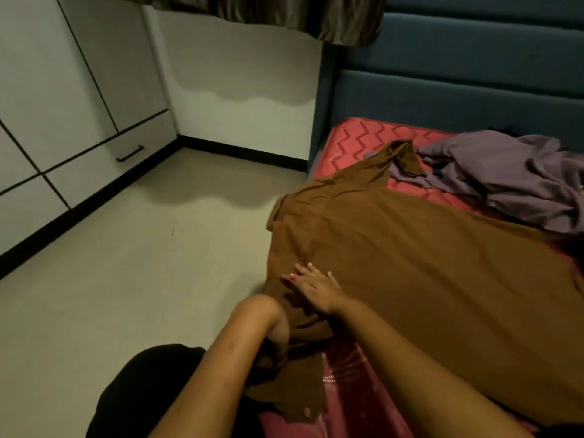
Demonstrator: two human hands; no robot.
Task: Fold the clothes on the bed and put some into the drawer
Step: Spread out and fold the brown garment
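Bedroom floor (126,263), pale and bare-looking, runs from the white cupboards on the left to the bed (354,137) with its red cover on the right.

The person's right hand (316,287) lies flat on the brown cloth (410,263), fingers straight and spread, pressing it down near the side edge of the bed. It grips nothing. The left hand (279,338) is just beside it, a little lower, bent down at the wrist into the part of the cloth that hangs off the bed. It may be holding a bunch of that cloth, but its fingers are lost in the dark folds, so it is not clear.

The brown cloth is spread open over the bed. From the hands it goes up toward the blue headboard (458,90), where it gets thin, and far out to the right. So most of it lies ahead and to the right, and the right hand is the one nearer the big part. The left hand is nearer the loose hanging edge. The next fold likely has to bring that edge up and over, toward the right.

A purple pile of clothes (512,178) sits past the brown cloth, touching its thin end. The drawer (139,147) is low in the cupboards, well apart from the bed, on the left arm's side.
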